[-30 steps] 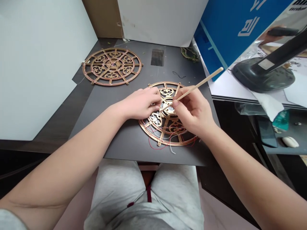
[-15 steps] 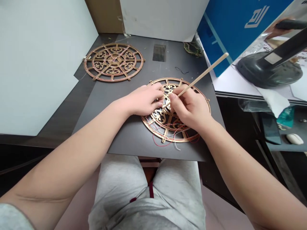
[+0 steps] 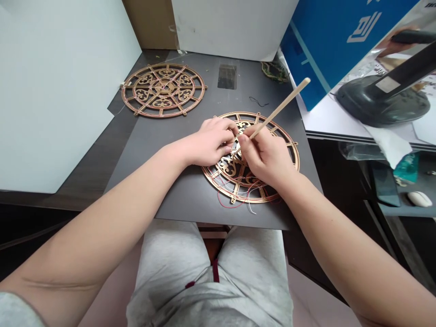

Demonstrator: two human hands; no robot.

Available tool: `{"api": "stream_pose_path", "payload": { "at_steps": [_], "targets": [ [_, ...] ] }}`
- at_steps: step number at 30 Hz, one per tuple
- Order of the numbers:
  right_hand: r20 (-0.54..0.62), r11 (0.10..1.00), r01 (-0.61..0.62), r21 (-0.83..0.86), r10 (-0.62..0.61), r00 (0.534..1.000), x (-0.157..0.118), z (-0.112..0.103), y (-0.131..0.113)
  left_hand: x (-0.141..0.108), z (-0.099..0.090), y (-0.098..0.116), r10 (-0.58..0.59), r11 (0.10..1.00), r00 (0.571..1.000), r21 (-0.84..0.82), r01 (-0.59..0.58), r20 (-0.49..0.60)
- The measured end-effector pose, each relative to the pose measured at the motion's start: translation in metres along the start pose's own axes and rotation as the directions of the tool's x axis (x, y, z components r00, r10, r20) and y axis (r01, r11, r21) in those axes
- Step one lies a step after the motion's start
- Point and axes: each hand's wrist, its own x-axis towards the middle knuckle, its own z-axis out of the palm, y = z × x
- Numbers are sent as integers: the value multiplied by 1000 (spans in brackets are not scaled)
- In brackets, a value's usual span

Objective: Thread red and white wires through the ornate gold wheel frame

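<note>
A round gold openwork panel [image 3: 237, 190] lies flat on the dark board in front of me, under both hands. My right hand [image 3: 269, 152] grips a thin wooden stick [image 3: 284, 104] like a pencil, its lower tip down near the panel's centre. On the panel's left side rests my left hand [image 3: 218, 141], fingers curled and close to the stick's lower end. Whether those fingertips pinch anything is hidden. Loose red thread [image 3: 226, 206] and a white thread [image 3: 251, 208] trail over the panel's near edge.
A second round openwork panel [image 3: 163, 116] lies at the back left. White boards [image 3: 235, 32] stand behind and at the left. To the right are a blue box [image 3: 306, 59], a black stand base [image 3: 381, 102] and a white mouse [image 3: 418, 198]. A dark thread [image 3: 258, 101] lies behind the near panel.
The stick's upper end has dipped a little to the left and down. My right hand has shifted slightly left, and my left fingers have come nearer to it.
</note>
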Motion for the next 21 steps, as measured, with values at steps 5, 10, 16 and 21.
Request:
{"api": "stream_pose_path", "payload": {
  "at_steps": [5,10,16,21],
  "targets": [
    [3,999,17,-48,-17,1000,-1,3,0,1,1,-2,28,995,1000,-92,-27,10],
    [-48,993,120,-21,-121,992,-5,3,-1,2,2,-1,16,996,1000,-93,-16,1],
    [-76,992,126,1,-125,989,-7,4,-2,3,2,-1,-6,997,1000,-80,7,14],
    [-77,995,96,25,-94,993,-11,5,-1,3,2,0,-5,998,1000,-62,6,17]
  ]
}}
